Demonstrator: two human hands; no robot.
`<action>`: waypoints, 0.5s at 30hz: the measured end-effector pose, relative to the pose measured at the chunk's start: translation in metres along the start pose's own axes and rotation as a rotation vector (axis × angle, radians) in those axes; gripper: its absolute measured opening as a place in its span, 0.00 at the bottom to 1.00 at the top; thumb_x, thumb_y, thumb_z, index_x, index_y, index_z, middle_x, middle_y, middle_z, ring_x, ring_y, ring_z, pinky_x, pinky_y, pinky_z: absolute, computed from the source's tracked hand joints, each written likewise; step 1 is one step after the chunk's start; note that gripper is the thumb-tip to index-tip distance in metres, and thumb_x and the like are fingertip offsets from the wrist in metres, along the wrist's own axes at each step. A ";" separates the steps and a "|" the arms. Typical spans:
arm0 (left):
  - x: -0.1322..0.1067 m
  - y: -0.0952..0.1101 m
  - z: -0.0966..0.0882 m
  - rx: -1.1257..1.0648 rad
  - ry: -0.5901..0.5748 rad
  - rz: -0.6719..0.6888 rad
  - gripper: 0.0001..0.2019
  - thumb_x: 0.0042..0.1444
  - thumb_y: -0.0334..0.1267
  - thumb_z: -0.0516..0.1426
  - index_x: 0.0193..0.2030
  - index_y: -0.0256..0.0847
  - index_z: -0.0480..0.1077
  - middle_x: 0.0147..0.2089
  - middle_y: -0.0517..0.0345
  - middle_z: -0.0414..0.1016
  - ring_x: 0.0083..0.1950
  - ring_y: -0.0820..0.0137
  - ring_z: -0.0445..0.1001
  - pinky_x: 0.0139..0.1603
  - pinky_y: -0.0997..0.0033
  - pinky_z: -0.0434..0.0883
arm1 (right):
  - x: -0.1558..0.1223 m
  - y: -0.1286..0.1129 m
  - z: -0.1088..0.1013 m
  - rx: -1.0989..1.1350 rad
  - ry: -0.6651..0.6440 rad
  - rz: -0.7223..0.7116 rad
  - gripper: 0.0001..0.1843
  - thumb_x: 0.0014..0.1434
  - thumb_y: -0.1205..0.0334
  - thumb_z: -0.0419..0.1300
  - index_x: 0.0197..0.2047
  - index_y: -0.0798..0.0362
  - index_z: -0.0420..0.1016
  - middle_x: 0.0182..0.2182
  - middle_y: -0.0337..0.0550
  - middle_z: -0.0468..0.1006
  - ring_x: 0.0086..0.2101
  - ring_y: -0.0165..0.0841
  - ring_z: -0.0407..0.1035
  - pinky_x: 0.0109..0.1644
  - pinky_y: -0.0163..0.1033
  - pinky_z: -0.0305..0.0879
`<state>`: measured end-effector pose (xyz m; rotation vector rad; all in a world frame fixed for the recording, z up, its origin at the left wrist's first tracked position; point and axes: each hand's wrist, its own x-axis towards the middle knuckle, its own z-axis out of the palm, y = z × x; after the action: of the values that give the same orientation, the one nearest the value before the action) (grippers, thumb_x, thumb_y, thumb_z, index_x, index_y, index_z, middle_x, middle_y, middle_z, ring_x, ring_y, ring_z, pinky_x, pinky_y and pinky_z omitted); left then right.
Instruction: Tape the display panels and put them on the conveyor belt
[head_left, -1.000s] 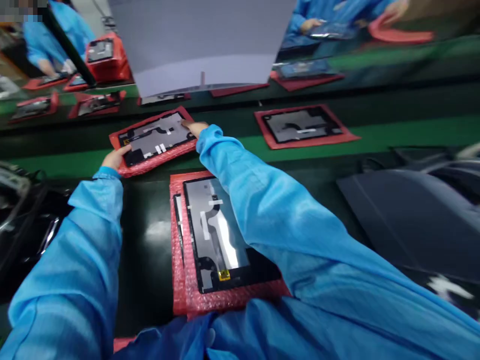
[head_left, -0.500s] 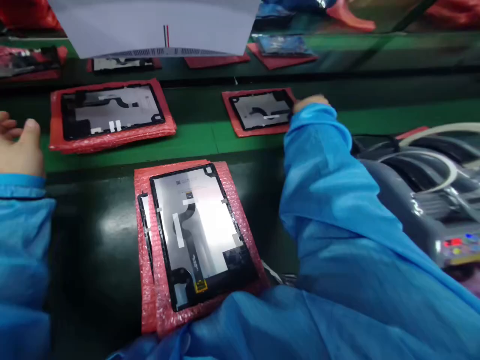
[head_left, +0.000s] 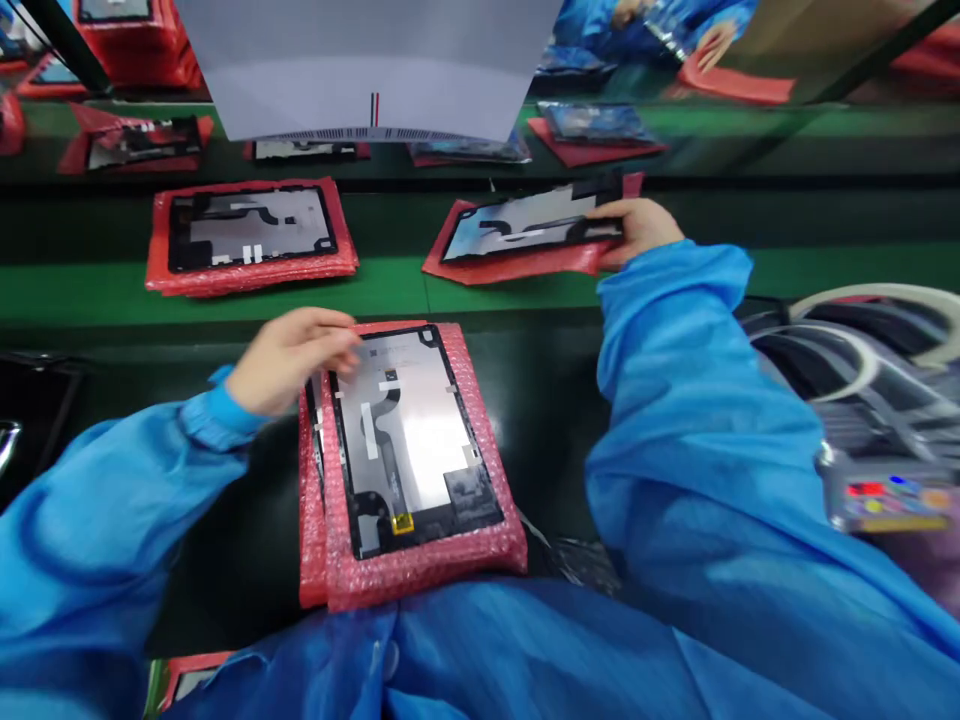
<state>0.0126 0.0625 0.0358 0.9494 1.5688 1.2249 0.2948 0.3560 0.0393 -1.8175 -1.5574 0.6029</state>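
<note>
My right hand (head_left: 645, 230) grips the right end of a tablet screen panel (head_left: 510, 222). That end is tilted up, and red bubble wrap (head_left: 517, 270) lies under the panel. My left hand (head_left: 289, 355) hovers by the upper left corner of a nearer screen panel (head_left: 427, 420), its fingers loosely bent and slightly blurred, with nothing seen in them. This nearer panel rests back side up on pink bubble wrap (head_left: 495, 480), showing a dark flex cable and a yellow-taped end. Part of another panel shows under its left edge.
At the back left, a panel (head_left: 255, 225) lies on stacked red bubble wrap. A white monitor-like casing (head_left: 360, 60) overhangs the back shelf. Grey equipment with lit buttons (head_left: 892, 495) and pale hoses stands at right. A co-worker's hands (head_left: 712, 45) show behind.
My left hand has come in from the far left to the nearer panel. My right hand has raised the right end of the far panel. The view has shifted slightly.
</note>
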 end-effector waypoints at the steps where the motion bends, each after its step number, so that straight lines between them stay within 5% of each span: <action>1: 0.008 0.002 0.019 -0.077 -0.189 -0.126 0.16 0.53 0.48 0.65 0.41 0.38 0.74 0.39 0.46 0.80 0.38 0.61 0.80 0.46 0.57 0.78 | -0.019 -0.012 0.000 0.119 -0.055 0.056 0.23 0.60 0.76 0.50 0.16 0.63 0.72 0.33 0.52 0.83 0.35 0.25 0.77 0.39 0.41 0.63; 3: 0.026 0.004 0.051 -0.159 -0.435 -0.272 0.26 0.56 0.59 0.60 0.45 0.35 0.73 0.47 0.36 0.78 0.48 0.53 0.80 0.52 0.50 0.77 | -0.066 -0.035 -0.001 0.436 -0.183 0.190 0.23 0.62 0.78 0.45 0.25 0.61 0.78 0.39 0.50 0.84 0.38 0.26 0.78 0.43 0.39 0.67; 5: 0.047 0.003 0.071 -0.131 -0.558 -0.236 0.32 0.57 0.65 0.55 0.51 0.35 0.71 0.55 0.33 0.75 0.56 0.52 0.77 0.58 0.51 0.74 | -0.121 -0.050 -0.003 0.669 -0.213 0.250 0.22 0.63 0.77 0.44 0.38 0.62 0.81 0.46 0.52 0.82 0.41 0.32 0.78 0.46 0.42 0.71; 7: 0.063 -0.001 0.074 -0.080 -0.496 -0.068 0.32 0.57 0.65 0.56 0.53 0.37 0.70 0.56 0.37 0.75 0.59 0.56 0.75 0.61 0.54 0.72 | -0.181 -0.052 -0.008 0.742 -0.241 0.226 0.20 0.62 0.74 0.47 0.48 0.61 0.78 0.49 0.51 0.81 0.44 0.37 0.78 0.49 0.47 0.74; 10: 0.065 -0.012 0.056 -0.201 -0.217 0.091 0.24 0.48 0.55 0.67 0.43 0.37 0.73 0.46 0.47 0.80 0.53 0.59 0.78 0.59 0.55 0.73 | -0.270 -0.033 -0.016 0.859 -0.296 0.128 0.16 0.59 0.64 0.58 0.51 0.54 0.77 0.48 0.45 0.81 0.49 0.39 0.76 0.53 0.48 0.74; 12: 0.049 -0.019 0.039 -0.280 -0.120 0.071 0.22 0.36 0.45 0.73 0.34 0.36 0.73 0.35 0.53 0.80 0.45 0.59 0.80 0.54 0.55 0.75 | -0.322 -0.014 -0.020 1.017 -0.318 0.130 0.18 0.53 0.58 0.66 0.48 0.50 0.78 0.44 0.41 0.83 0.49 0.39 0.76 0.56 0.48 0.73; 15: 0.013 -0.029 0.020 -0.210 -0.121 -0.018 0.20 0.26 0.39 0.73 0.26 0.35 0.73 0.26 0.57 0.77 0.37 0.59 0.79 0.50 0.55 0.76 | -0.378 0.010 -0.024 1.175 -0.456 0.323 0.18 0.44 0.52 0.72 0.37 0.50 0.79 0.35 0.39 0.84 0.43 0.39 0.78 0.51 0.45 0.76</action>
<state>0.0262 0.0744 0.0026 0.8548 1.3232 1.2676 0.2494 -0.0192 0.0202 -1.0067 -0.7647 1.7217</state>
